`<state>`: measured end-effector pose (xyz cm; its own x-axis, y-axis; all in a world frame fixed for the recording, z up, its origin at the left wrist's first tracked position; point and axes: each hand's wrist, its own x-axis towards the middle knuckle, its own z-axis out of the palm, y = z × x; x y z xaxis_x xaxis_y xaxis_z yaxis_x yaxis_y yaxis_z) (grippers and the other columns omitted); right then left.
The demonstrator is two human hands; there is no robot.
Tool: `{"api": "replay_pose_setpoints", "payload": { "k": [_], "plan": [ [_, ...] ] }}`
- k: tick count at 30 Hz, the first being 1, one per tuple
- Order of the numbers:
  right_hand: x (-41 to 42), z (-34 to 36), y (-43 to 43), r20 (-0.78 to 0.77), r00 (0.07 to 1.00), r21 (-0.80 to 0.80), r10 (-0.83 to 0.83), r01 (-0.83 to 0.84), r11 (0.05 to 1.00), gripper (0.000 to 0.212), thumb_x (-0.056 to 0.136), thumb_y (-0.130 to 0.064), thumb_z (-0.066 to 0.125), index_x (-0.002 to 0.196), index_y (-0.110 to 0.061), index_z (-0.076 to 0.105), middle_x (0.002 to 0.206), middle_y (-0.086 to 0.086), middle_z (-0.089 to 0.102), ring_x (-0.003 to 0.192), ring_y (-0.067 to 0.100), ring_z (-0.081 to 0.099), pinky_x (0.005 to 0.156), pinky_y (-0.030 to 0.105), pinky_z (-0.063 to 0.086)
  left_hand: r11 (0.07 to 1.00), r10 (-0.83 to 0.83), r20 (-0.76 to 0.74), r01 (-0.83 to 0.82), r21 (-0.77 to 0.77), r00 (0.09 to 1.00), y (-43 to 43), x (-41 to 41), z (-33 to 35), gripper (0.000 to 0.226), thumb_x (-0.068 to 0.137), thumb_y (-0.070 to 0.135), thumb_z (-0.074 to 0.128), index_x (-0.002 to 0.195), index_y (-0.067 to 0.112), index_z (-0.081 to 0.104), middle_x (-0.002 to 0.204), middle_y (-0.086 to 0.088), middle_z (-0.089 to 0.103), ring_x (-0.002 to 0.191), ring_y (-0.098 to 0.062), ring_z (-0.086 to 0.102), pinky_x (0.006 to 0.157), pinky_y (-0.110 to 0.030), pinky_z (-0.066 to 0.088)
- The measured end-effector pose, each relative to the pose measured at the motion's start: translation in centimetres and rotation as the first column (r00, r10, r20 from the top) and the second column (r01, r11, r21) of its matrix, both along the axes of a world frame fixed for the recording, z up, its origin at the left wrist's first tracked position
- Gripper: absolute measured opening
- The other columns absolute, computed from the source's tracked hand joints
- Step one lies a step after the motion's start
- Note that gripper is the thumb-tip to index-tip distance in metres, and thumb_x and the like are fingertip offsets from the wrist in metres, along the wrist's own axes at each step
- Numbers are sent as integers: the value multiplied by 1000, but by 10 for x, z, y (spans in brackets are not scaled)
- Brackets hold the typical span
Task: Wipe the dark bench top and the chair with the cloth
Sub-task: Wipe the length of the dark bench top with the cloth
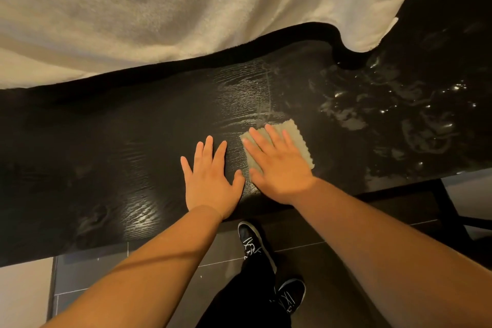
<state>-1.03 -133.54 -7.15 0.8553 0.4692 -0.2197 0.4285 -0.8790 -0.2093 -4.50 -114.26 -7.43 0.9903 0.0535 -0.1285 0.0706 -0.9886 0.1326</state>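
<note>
The dark bench top (119, 157) runs across the middle of the view, with wood grain showing and wet streaks and droplets on its right half. A small grey-green cloth (296, 138) lies flat on it near the front edge. My right hand (279, 165) presses on the cloth with straight, spread fingers and covers most of it. My left hand (210, 178) rests flat on the bare wood just left of the cloth, fingers spread. The chair is not in view.
A white towel-like blanket (186, 8) hangs over the far side of the bench, its edge lying on the wood. Below the bench are dark floor tiles (319, 261), my two dark shoes (253, 242), and a dark bench leg (450, 210) at the right.
</note>
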Motion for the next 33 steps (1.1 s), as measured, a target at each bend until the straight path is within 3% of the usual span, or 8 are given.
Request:
{"api": "replay_pose_setpoints", "payload": {
  "k": [2, 4, 10, 17, 20, 22, 27, 33],
  "plan": [
    [12, -2, -14, 3, 996, 8, 91, -91, 996, 74, 98, -53, 30, 167, -29, 18, 176, -1, 12, 162, 31, 4, 129, 55, 6, 1000, 0, 0, 0, -1, 1000, -1, 0, 0, 81, 92, 65, 30, 165, 30, 28, 177, -2, 10, 163, -24, 2, 129, -62, 2],
    [31, -3, -30, 16, 997, 12, 77, -77, 997, 75, 97, -54, 27, 168, -30, 17, 176, -2, 10, 162, 29, 2, 130, 53, 2, 1000, 6, -9, -7, -5, 1000, -2, -1, 1, 81, 92, 64, 32, 165, 30, 28, 177, -2, 11, 163, -24, 3, 129, -62, 2],
    [66, 5, -22, -2, 956, -21, -293, 293, 956, 75, 101, -52, 24, 168, -28, 2, 176, 0, -3, 161, 31, -9, 130, 52, -5, 1000, 11, -15, -11, 3, 1000, -1, 1, 2, 81, 92, 65, 30, 165, 32, 27, 177, -1, 10, 163, -25, 3, 130, -61, 3],
    [-9, 1, -5, 4, 1000, 48, 13, -13, 999, 74, 98, -54, 32, 167, -29, 20, 175, -1, 13, 162, 33, 3, 129, 57, 6, 1000, 13, -23, -14, -24, 1000, 0, 1, 1, 81, 91, 64, 35, 165, 32, 27, 177, -2, 9, 163, -26, -1, 129, -61, -1],
    [1, -1, -13, -15, 996, 46, 86, -86, 995, 76, 96, -57, 36, 167, -31, 22, 175, -3, 12, 162, 29, 2, 129, 55, 5, 999, 16, -20, -17, -31, 1000, -1, 2, 1, 82, 90, 65, 33, 165, 32, 27, 177, -2, 8, 163, -25, 0, 130, -61, -1],
    [28, -1, -17, 29, 998, 26, 59, -59, 998, 79, 94, -57, 35, 167, -31, 21, 175, -2, 12, 162, 30, 3, 129, 55, 6, 999, 19, -5, -19, -34, 1000, -1, 0, 1, 81, 91, 64, 34, 165, 32, 29, 177, -3, 8, 163, -25, 1, 130, -60, -2],
    [68, 0, -9, 0, 983, -8, -184, 184, 983, 76, 100, -53, 29, 168, -31, 3, 176, -2, -1, 161, 29, -9, 130, 52, -3, 999, 20, -13, -20, -33, 1000, -1, 0, 1, 80, 92, 64, 34, 165, 32, 27, 177, -3, 7, 163, -24, 0, 130, -58, -4],
    [-3, -2, -7, 10, 1000, 0, -25, 25, 1000, 76, 99, -56, 28, 168, -29, 11, 177, -2, 0, 162, 29, -8, 130, 54, -1, 998, 32, -33, -33, -57, 999, -2, 1, 3, 82, 90, 64, 33, 165, 34, 26, 177, -1, 6, 163, -22, -3, 130, -57, -5]
  ]
}}
